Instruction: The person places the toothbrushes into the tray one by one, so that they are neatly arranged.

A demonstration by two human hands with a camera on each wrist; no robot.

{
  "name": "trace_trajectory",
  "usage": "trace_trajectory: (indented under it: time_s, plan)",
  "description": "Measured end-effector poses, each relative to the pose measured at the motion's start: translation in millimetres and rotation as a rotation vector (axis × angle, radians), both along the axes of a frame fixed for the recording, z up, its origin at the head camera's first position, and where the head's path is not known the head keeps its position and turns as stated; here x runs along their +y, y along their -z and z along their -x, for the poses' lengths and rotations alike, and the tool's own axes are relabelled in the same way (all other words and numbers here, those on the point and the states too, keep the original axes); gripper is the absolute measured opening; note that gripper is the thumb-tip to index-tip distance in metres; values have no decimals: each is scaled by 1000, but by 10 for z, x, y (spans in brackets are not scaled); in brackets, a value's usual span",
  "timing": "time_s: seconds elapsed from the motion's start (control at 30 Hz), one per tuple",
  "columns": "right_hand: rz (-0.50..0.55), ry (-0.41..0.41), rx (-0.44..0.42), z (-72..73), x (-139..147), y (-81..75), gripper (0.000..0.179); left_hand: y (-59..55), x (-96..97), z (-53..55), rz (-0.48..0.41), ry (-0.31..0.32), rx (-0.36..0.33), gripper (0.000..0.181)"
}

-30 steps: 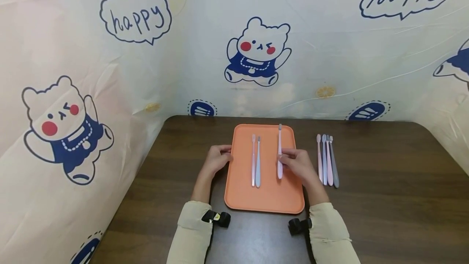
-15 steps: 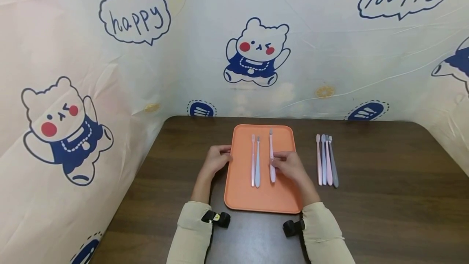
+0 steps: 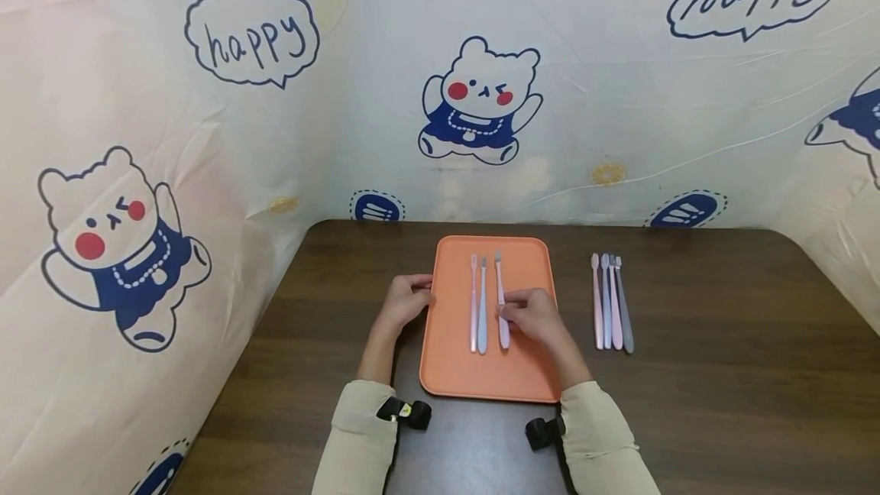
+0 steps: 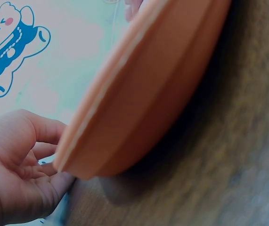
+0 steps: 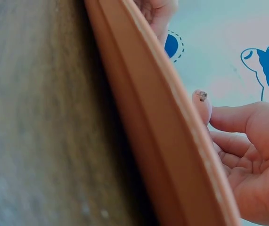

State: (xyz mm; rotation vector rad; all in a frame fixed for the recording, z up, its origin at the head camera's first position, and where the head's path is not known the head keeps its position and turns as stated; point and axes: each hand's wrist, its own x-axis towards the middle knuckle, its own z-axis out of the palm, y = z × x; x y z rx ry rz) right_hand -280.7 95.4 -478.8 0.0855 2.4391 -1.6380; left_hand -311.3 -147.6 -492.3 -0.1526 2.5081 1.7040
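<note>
An orange tray (image 3: 447,373) lies on the table with two toothbrushes side by side on it, a pink toothbrush (image 3: 473,304) and a blue toothbrush (image 3: 483,319). My right hand (image 3: 539,315) pinches a pale pink toothbrush (image 3: 505,336) just right of the blue one, its bristle end pointing away from me. In the right wrist view the thumb and fingertips show past the tray's rim, near the end of that toothbrush's handle (image 5: 201,106). At the tray's left edge my left hand (image 3: 404,300) grips the rim, as the left wrist view also shows.
To the right of the tray, several pink, blue and grey toothbrushes (image 3: 610,304) lie in a close row on the dark wooden table (image 3: 722,357). A printed curtain (image 3: 605,98) hangs behind and beside the table.
My right hand has carried the pale pink toothbrush leftward across the tray and slightly toward me, closer to the two lying there. My left hand has stayed at the rim.
</note>
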Motion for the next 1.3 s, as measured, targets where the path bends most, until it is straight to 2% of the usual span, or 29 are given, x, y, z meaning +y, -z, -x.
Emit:
trace_trajectory:
  time_s: [0.97, 1.3]
  plan:
    - [-35, 9, 7, -20, 9, 4, 33, -1, 11, -7, 1, 3, -7, 46]
    - [-80, 3, 6, -24, 10, 14, 33, -15, 15, -16, -4, 3, -10, 47]
